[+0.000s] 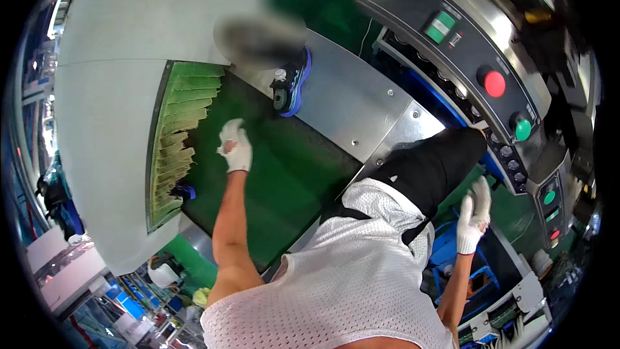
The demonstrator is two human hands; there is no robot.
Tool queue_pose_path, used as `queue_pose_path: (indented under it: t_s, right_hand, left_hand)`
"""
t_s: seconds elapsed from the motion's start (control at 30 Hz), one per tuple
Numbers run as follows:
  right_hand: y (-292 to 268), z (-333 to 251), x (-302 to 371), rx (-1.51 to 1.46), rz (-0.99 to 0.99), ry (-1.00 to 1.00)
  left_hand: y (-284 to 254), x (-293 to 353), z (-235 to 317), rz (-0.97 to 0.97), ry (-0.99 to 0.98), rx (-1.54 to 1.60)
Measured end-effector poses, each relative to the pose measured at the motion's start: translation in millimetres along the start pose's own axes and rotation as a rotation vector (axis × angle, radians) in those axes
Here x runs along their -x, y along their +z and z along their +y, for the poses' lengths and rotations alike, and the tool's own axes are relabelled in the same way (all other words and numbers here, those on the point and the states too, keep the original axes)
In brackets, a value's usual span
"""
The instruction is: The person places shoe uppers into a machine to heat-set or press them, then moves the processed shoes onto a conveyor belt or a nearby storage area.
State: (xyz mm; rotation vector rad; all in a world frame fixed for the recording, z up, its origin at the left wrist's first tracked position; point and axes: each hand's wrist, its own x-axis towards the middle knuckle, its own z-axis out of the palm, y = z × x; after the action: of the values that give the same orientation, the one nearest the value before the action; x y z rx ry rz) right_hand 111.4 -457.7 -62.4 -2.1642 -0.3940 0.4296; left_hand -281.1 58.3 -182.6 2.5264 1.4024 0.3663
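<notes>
My left hand (236, 146), in a white knit glove, hangs over the dark green conveyor belt (284, 174). Its fingers are loosely stretched with nothing in them. My right hand (473, 216), gloved the same way, is off to the right beside my leg, fingers extended and holding nothing. A dark shoe (294, 87) with a blue-purple sole lies across the belt's far edge, beside a metal plate (349, 90). Part of another blue-soled shoe (185, 192) shows at the green strip curtain (181, 123); the rest is hidden.
On the left stands a pale machine housing (103, 155) around the curtained opening. At the right curves a dark control panel (465, 52) with a red button (494, 83) and a green button (522, 129). A blue crate-like object (445, 245) sits below my right hand.
</notes>
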Motion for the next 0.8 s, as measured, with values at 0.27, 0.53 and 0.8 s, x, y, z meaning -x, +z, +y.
queue_pose_path:
  t_s: [0.27, 0.53, 0.8]
  right_hand:
    - [276, -196, -105, 0.105, -0.548, -0.597]
    - [436, -199, -126, 0.270, -0.432, -0.673]
    - [429, -210, -137, 0.301, -0.385, -0.647]
  left_hand:
    - [-54, -146, -153, 0.027, -0.528, -0.433]
    - [-31, -150, -268, -0.275, -0.448, -0.468]
    - [-52, -143, -173, -0.158, -0.422, -0.436]
